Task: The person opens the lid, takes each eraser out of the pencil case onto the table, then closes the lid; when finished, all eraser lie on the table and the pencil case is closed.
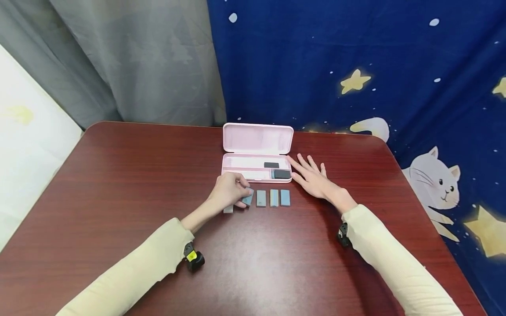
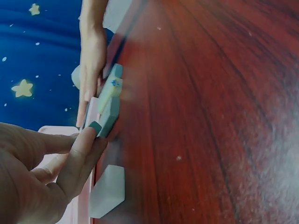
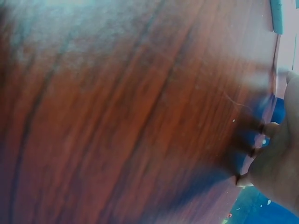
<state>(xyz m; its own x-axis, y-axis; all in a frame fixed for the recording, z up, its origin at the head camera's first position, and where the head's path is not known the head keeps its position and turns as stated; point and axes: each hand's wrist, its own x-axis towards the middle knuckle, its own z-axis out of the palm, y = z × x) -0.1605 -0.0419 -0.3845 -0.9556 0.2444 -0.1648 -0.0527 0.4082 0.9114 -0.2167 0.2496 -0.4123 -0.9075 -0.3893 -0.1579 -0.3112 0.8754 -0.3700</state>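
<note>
My left hand point(image 1: 228, 190) pinches a small blue-grey eraser point(image 1: 247, 198) between thumb and fingers; in the left wrist view the held eraser point(image 2: 96, 127) shows at the fingertips. To its left lies a pale eraser point(image 1: 228, 210), partly hidden by the hand. On its right stand a grey-blue eraser point(image 1: 261, 199), a striped eraser point(image 1: 274, 198) and a blue eraser point(image 1: 285, 198) in a row. Behind them a pink pencil case point(image 1: 258, 138) lies with its lid raised. My right hand point(image 1: 314, 181), fingers spread, rests at the case's right end.
Inside the case are a dark block point(image 1: 271, 165) in the rear compartment and a dark-sleeved block point(image 1: 282, 174) at the front right. The reddish-brown table point(image 1: 158, 175) ends at a rounded back edge near grey and blue curtains point(image 1: 316, 66).
</note>
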